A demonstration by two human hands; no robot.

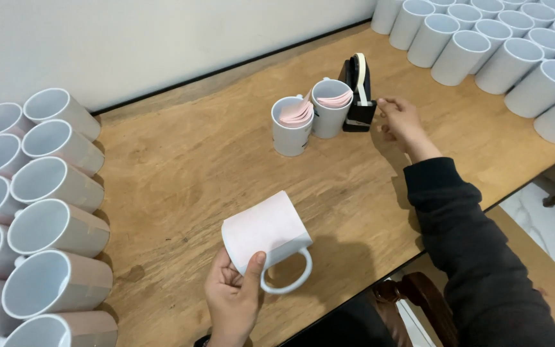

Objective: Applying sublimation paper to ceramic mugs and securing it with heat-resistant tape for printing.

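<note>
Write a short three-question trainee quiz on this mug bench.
1. True or false: the left hand holds a mug wrapped in a pale sheet.
2. What is the right hand reaching to?
A. the tape dispenser
B. a stack of plates
C. a kettle
3. What sits inside the two upright mugs in the middle of the table?

Key
1. True.
2. A; the fingers are at its front end.
3. Pink sheets, curled up.
</note>
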